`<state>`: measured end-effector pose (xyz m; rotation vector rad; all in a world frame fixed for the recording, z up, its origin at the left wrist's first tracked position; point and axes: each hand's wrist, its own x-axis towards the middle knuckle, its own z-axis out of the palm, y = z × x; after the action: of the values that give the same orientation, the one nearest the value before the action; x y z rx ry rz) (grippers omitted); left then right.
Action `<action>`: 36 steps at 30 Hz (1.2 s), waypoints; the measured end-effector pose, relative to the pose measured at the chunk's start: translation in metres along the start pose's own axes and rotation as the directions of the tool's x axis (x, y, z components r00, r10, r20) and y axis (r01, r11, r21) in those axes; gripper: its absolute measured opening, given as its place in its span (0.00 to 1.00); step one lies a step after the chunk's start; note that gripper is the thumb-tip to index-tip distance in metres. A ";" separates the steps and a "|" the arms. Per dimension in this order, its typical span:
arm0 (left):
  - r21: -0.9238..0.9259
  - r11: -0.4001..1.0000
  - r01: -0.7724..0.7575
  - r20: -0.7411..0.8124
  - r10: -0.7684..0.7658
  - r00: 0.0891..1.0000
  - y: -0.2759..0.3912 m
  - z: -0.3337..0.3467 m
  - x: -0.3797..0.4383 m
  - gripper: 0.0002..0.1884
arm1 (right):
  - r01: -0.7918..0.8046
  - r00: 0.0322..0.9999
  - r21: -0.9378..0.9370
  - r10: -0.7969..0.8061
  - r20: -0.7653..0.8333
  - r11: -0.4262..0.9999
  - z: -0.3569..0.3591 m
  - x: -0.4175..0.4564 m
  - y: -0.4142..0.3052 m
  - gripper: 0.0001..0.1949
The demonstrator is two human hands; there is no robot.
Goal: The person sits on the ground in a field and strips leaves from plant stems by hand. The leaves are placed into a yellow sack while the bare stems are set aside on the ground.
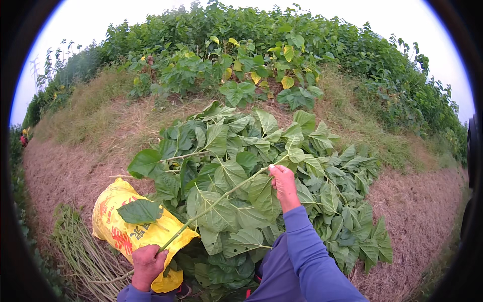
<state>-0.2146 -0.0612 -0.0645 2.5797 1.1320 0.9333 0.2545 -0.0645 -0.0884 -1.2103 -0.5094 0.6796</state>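
My left hand [146, 267] grips the lower, bare part of a long green branch [219, 201], whose brownish end sticks out to the left. Farther up the same branch, my right hand [283, 185] closes on it with thumb and fingers, just below the leaves at its tip. The branch slants across a large heap of cut leafy branches [339, 215], many showing pale leaf undersides. Beside my left hand lies a yellow woven sack [109, 217] with red and dark printing, its mouth facing me. One loose dark green leaf [140, 211] rests on the sack.
Thin stripped stems [81, 245] lie in a bundle on the left. Dry straw-like ground cover [411, 211] stretches to both sides. Beyond the heap, a grassy bank [113, 87] rises to dense broad-leaved shrubs [245, 26]. A small red shape [24, 140] is at the far left.
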 end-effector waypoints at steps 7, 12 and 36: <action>-0.144 0.979 0.145 0.193 -0.116 0.974 0.024 0.019 0.000 0.09 | -0.015 0.998 0.006 0.015 0.062 1.000 0.012 -0.006 0.005 0.10; -0.079 0.993 0.085 0.223 -0.065 0.973 0.022 0.027 -0.005 0.10 | -0.028 0.998 0.054 0.025 0.056 0.998 0.013 -0.008 0.005 0.10; 0.054 0.975 -0.213 0.181 0.200 0.963 0.021 0.049 -0.021 0.14 | -0.058 0.998 0.189 0.064 -0.023 0.980 0.029 -0.022 0.003 0.10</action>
<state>-0.1826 -0.0864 -0.1049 2.8167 0.8795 0.6976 0.2184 -0.0598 -0.0828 -1.0596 -0.3757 0.7444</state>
